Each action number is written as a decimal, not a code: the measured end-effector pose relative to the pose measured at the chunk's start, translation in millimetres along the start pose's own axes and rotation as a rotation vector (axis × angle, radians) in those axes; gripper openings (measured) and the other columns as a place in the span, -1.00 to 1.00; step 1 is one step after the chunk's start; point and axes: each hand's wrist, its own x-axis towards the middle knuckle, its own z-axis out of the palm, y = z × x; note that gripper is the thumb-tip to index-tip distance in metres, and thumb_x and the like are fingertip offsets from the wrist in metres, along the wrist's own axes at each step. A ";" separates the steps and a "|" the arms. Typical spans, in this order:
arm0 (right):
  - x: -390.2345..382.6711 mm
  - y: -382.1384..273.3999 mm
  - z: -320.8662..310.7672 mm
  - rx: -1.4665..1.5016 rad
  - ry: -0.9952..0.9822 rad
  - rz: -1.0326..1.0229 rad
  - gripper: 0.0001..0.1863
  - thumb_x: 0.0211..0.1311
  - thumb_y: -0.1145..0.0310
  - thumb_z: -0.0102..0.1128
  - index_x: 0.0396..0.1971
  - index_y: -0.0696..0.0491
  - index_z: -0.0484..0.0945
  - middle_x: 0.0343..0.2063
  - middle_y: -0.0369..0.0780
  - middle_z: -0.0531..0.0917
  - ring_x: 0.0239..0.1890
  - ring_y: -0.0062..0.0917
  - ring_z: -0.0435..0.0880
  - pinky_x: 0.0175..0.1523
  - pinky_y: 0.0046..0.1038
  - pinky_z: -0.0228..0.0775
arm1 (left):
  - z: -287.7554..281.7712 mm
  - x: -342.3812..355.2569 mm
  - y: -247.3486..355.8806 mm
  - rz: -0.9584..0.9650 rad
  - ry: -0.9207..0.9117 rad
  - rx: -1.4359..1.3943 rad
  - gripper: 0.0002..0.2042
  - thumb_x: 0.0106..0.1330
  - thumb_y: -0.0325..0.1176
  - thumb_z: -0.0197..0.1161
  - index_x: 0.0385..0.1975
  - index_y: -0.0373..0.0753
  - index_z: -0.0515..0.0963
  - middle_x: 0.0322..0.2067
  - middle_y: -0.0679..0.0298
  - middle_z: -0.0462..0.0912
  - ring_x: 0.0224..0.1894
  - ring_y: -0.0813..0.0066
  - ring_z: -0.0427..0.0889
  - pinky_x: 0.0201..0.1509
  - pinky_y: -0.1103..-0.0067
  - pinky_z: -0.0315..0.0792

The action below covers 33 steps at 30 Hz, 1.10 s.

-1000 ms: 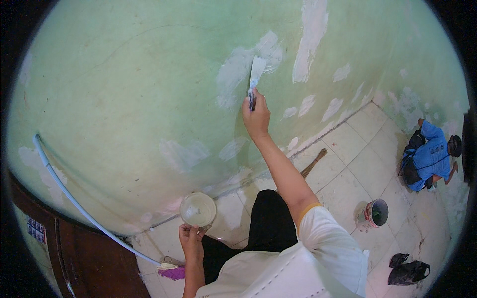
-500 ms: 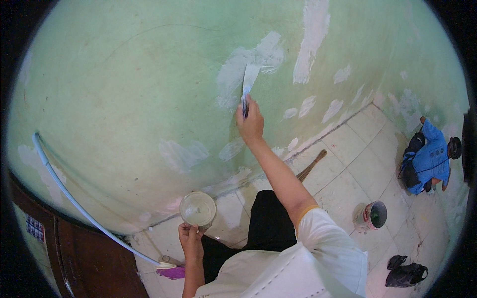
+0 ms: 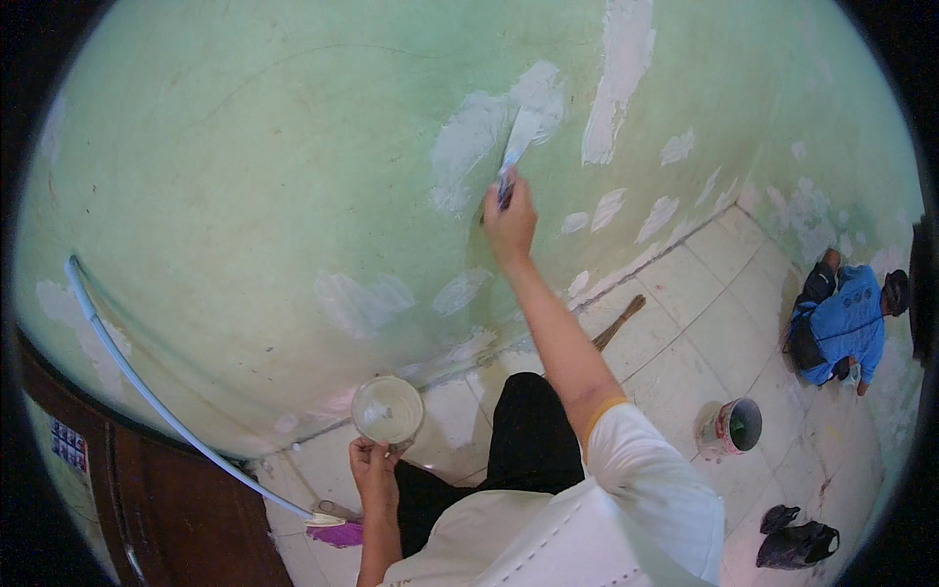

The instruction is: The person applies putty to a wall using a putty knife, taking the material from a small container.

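Note:
My right hand (image 3: 510, 220) is closed around the dark handle of a putty knife (image 3: 523, 136). Its pale blade lies against a patch of white filler (image 3: 471, 137) on the green wall (image 3: 293, 176). Lower down, my left hand (image 3: 374, 468) pinches the near rim of a round, clear plastic tub (image 3: 387, 409), holding it beside the foot of the wall. A little whitish material shows inside the tub. More filler patches surround the work spot, among them a tall strip (image 3: 618, 83) to the right.
A bucket (image 3: 732, 427) stands on the tiled floor at right, with black bags (image 3: 797, 543) below it. A broom (image 3: 619, 323) lies near the wall base. Another person in blue (image 3: 843, 318) crouches at far right. A long pale-blue pole (image 3: 166, 416) leans at left by a brown door (image 3: 196, 509).
My right hand has shifted up and to the right, carrying the putty knife across the filler patch. The tub stays nearly in place. The other person has moved an arm lower.

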 end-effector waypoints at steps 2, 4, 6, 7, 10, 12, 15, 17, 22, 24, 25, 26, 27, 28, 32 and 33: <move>-41.9 -7.5 3.4 0.009 -0.113 0.085 -0.54 0.29 0.25 0.12 0.11 0.20 0.43 -0.15 0.03 0.60 -0.17 -0.13 0.65 -0.07 -0.22 0.48 | 0.0 0.6 1.2 -0.019 0.028 0.041 -0.79 0.33 -0.53 0.16 -0.18 -0.22 0.27 -0.17 0.23 0.41 -0.12 0.38 0.54 0.00 0.31 0.57; -65.5 -8.9 -0.2 0.025 -0.063 0.029 -0.55 0.27 0.28 0.17 0.09 0.20 0.44 -0.30 -0.03 0.60 -0.34 -0.30 0.59 -0.18 -0.33 0.46 | -0.2 1.6 2.8 -0.021 0.022 0.046 -0.80 0.33 -0.54 0.16 -0.18 -0.22 0.27 -0.17 0.23 0.41 -0.12 0.38 0.54 0.01 0.30 0.57; -62.1 -8.0 -3.3 0.034 0.009 -0.008 -0.57 0.26 0.30 0.19 0.06 0.21 0.45 -0.39 -0.07 0.59 -0.43 -0.39 0.56 -0.25 -0.38 0.44 | -0.9 3.0 3.6 0.003 -0.009 0.001 -0.80 0.34 -0.55 0.15 -0.18 -0.22 0.27 -0.16 0.23 0.41 -0.11 0.38 0.54 0.03 0.29 0.56; -47.6 -3.3 -8.6 0.031 0.055 -0.018 -0.59 0.26 0.31 0.19 0.04 0.21 0.45 -0.39 -0.08 0.59 -0.44 -0.40 0.55 -0.26 -0.38 0.44 | -1.4 3.5 3.0 -0.006 0.017 0.025 -0.80 0.34 -0.55 0.15 -0.18 -0.22 0.27 -0.16 0.23 0.41 -0.12 0.38 0.54 0.02 0.29 0.56; 13.8 8.8 -17.7 0.019 0.134 0.004 -0.58 0.26 0.29 0.17 0.04 0.20 0.42 -0.29 0.01 0.61 -0.32 -0.20 0.62 -0.19 -0.25 0.46 | -3.1 5.6 0.8 -0.011 0.030 0.035 -0.80 0.34 -0.55 0.15 -0.18 -0.21 0.27 -0.17 0.24 0.41 -0.13 0.39 0.54 0.02 0.29 0.55; 32.6 12.5 -17.9 -0.015 0.138 0.023 -0.57 0.26 0.27 0.16 0.05 0.20 0.40 -0.23 0.07 0.61 -0.25 -0.09 0.66 -0.14 -0.19 0.47 | -3.2 6.1 -2.1 0.004 0.002 -0.020 -0.80 0.35 -0.55 0.15 -0.18 -0.20 0.27 -0.17 0.24 0.41 -0.15 0.41 0.53 0.01 0.29 0.55; 16.3 9.7 -8.4 -0.066 0.044 0.085 -0.57 0.27 0.23 0.15 0.03 0.19 0.40 -0.23 0.09 0.61 -0.25 -0.09 0.66 -0.14 -0.18 0.47 | -4.0 7.3 -5.4 -0.012 0.021 -0.015 -0.80 0.34 -0.56 0.14 -0.18 -0.20 0.27 -0.17 0.25 0.41 -0.15 0.42 0.52 0.02 0.28 0.56; -26.3 3.9 -0.4 -0.030 -0.074 0.154 -0.56 0.27 0.21 0.14 0.04 0.18 0.40 -0.25 0.08 0.62 -0.26 -0.08 0.66 -0.15 -0.16 0.47 | -4.9 7.3 -8.0 -0.019 0.027 -0.008 -0.81 0.35 -0.56 0.14 -0.19 -0.19 0.26 -0.17 0.25 0.41 -0.15 0.43 0.51 0.01 0.28 0.57; -77.7 2.4 -11.3 0.002 -0.076 0.093 -0.59 0.26 0.26 0.16 0.01 0.18 0.40 -0.42 -0.03 0.63 -0.40 -0.14 0.65 -0.26 -0.19 0.46 | -7.2 9.5 -10.1 0.003 -0.007 -0.018 -0.81 0.34 -0.56 0.14 -0.21 -0.19 0.25 -0.17 0.25 0.40 -0.15 0.44 0.51 -0.01 0.29 0.59; -46.7 8.9 -19.3 -0.023 0.012 0.061 -0.60 0.25 0.28 0.17 0.00 0.18 0.40 -0.43 -0.04 0.62 -0.41 -0.17 0.65 -0.26 -0.22 0.47 | -7.9 9.4 -8.7 0.017 -0.034 -0.021 -0.81 0.34 -0.56 0.13 -0.21 -0.19 0.25 -0.18 0.25 0.39 -0.15 0.45 0.50 -0.01 0.29 0.59; -29.3 11.6 -20.9 -0.030 0.063 0.034 -0.60 0.25 0.28 0.17 0.00 0.18 0.41 -0.43 -0.04 0.62 -0.41 -0.18 0.64 -0.26 -0.24 0.47 | -7.7 8.8 -8.3 0.006 -0.015 -0.007 -0.81 0.34 -0.56 0.13 -0.21 -0.19 0.25 -0.18 0.25 0.39 -0.15 0.45 0.51 0.00 0.28 0.59; -13.9 13.2 -20.9 -0.039 0.068 0.067 -0.61 0.25 0.28 0.17 0.00 0.18 0.41 -0.43 -0.04 0.62 -0.41 -0.18 0.64 -0.26 -0.25 0.47 | -7.3 8.0 -7.5 -0.004 0.003 0.007 -0.81 0.34 -0.56 0.13 -0.21 -0.19 0.25 -0.18 0.25 0.39 -0.15 0.45 0.51 0.00 0.28 0.59; 0.6 14.4 -19.7 -0.032 0.084 0.074 -0.61 0.25 0.28 0.17 -0.01 0.18 0.41 -0.42 -0.04 0.62 -0.41 -0.18 0.64 -0.26 -0.25 0.46 | -6.2 7.7 -7.1 0.014 -0.015 0.000 -0.81 0.34 -0.56 0.13 -0.21 -0.20 0.25 -0.18 0.25 0.39 -0.15 0.45 0.51 0.01 0.27 0.59; 7.3 14.4 -17.3 -0.018 0.123 0.037 -0.62 0.25 0.28 0.17 -0.01 0.18 0.41 -0.42 -0.04 0.62 -0.41 -0.18 0.64 -0.26 -0.26 0.46 | -4.8 7.0 -6.6 -0.014 0.017 0.009 -0.81 0.34 -0.56 0.13 -0.21 -0.19 0.25 -0.18 0.25 0.39 -0.14 0.45 0.51 0.01 0.28 0.59; -35.6 -0.7 -2.6 -0.072 -0.062 0.090 -0.57 0.25 0.26 0.17 0.02 0.19 0.41 -0.41 -0.03 0.63 -0.39 -0.18 0.65 -0.23 -0.25 0.47 | -0.7 3.9 -5.8 -0.019 0.012 -0.022 -0.81 0.34 -0.55 0.14 -0.21 -0.18 0.26 -0.19 0.26 0.41 -0.14 0.45 0.52 0.01 0.30 0.59; -63.8 -7.4 -2.3 -0.044 -0.147 0.105 -0.56 0.25 0.25 0.18 0.03 0.20 0.41 -0.41 -0.02 0.63 -0.38 -0.17 0.65 -0.22 -0.24 0.47 | 0.2 3.5 -6.3 -0.029 0.012 -0.028 -0.81 0.34 -0.54 0.14 -0.20 -0.18 0.26 -0.19 0.26 0.41 -0.14 0.46 0.52 0.01 0.30 0.59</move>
